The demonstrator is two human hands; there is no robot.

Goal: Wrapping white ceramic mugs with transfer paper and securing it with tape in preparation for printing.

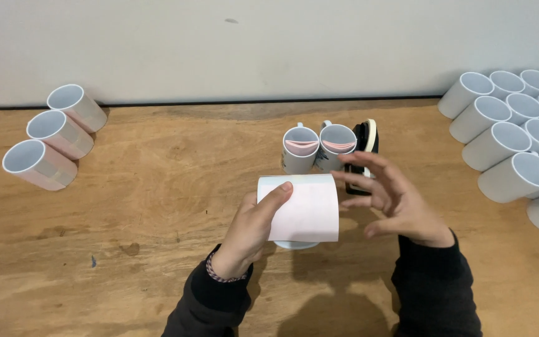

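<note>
A pale sheet [302,212] curves over a mug [296,243], pinned by the left hand [254,228] with its thumb on the sheet's top left corner, likely to stop it springing off. The right hand [394,200] hovers just right of the sheet, fingers spread wide, holding nothing. Beyond the fingertips stand two mugs with paper inside [318,146] and a black tool [365,150]. Rows of plain mugs [513,137] lie further right, three wrapped ones [54,134] far left.

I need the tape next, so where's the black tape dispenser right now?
In the head view the black tape dispenser stands on the wooden table right of centre, beside the two upright mugs, just beyond the right hand.
</note>
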